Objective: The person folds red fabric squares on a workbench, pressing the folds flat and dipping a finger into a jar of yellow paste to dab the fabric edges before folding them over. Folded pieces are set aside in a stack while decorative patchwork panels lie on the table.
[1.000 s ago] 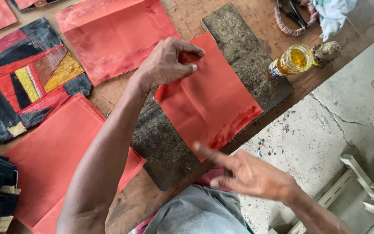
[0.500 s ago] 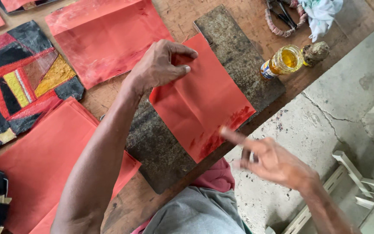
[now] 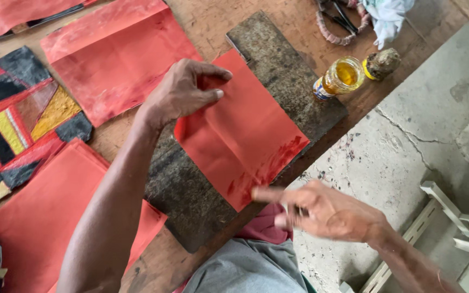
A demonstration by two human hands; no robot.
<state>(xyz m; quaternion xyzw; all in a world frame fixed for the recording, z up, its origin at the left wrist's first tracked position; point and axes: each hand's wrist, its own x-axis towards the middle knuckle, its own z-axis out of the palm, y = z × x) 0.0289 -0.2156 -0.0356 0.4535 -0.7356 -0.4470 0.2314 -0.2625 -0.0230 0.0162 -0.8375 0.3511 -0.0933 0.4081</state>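
Left hand (image 3: 183, 92) fingertips pinch the far edge of the red sheet (image 3: 240, 135) lying on the dark board (image 3: 191, 190). Right hand (image 3: 321, 209), forefinger out, loosely curled, holds nothing, near the sheet's smeared corner. Open jar (image 3: 340, 76) just beyond: a stray elbow could tip it.

A worn brown wooden worktop (image 3: 213, 21) stood beside cracked grey concrete floor (image 3: 397, 146); pale wooden slats (image 3: 441, 198) lay beyond that crack, in daylight.
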